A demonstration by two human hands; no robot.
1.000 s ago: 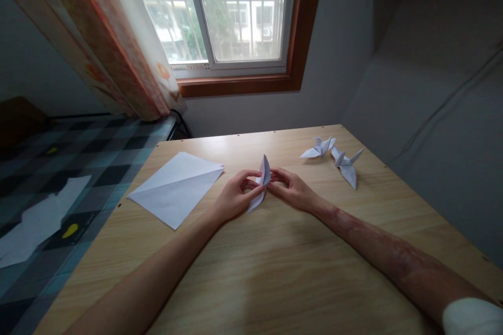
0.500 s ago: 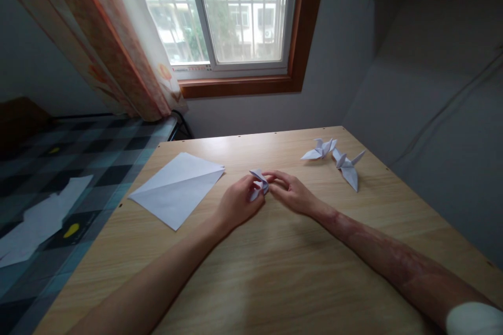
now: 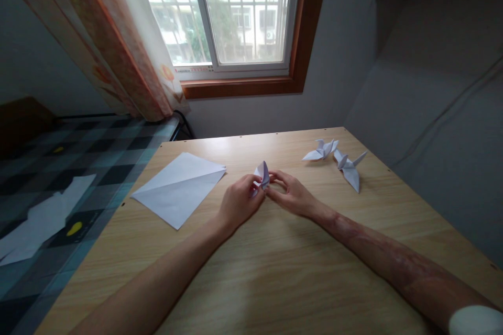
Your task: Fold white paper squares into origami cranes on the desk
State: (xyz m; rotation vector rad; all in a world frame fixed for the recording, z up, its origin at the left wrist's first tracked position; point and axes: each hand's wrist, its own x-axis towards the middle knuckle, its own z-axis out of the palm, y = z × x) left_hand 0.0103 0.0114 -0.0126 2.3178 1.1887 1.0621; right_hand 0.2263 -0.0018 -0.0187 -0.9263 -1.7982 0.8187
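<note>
A small, partly folded white paper piece is pinched between both hands over the middle of the wooden table. My left hand grips its left side with fingers closed. From the right, my right hand pinches the same piece with thumb and fingertips. One pointed flap of the paper stands up above my fingers; the rest is hidden by them.
A flat white sheet with a diagonal crease lies left of my hands. Two folded paper cranes rest at the back right. Left of the table is a checked bedcover with loose paper. A curtain and window lie beyond.
The tall pointed flap seen a second ago was folded down into a compact shape. My hands drew closer together around it, and a short flap now stands up again.
</note>
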